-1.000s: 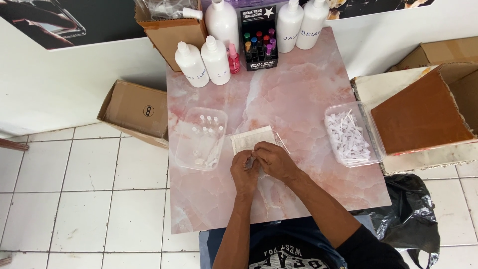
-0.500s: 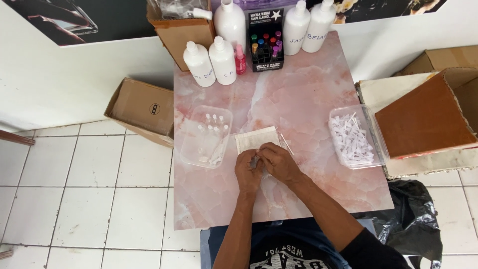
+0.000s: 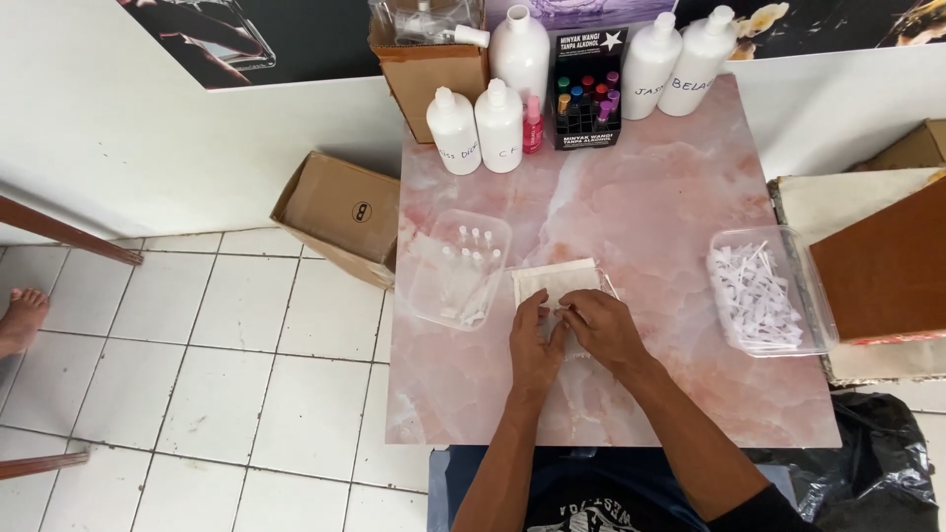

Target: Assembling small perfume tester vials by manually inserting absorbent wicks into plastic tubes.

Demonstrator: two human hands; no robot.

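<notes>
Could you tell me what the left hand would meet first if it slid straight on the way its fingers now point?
The left hand points up the table, slightly right. It would probably cross the pale cloth it already touches, then bare pink tabletop, likely reaching the black box of small bottles.

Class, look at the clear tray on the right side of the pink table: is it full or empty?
Partly full. The clear tray holds a loose heap of small white pieces across its floor, below the rim.
</notes>
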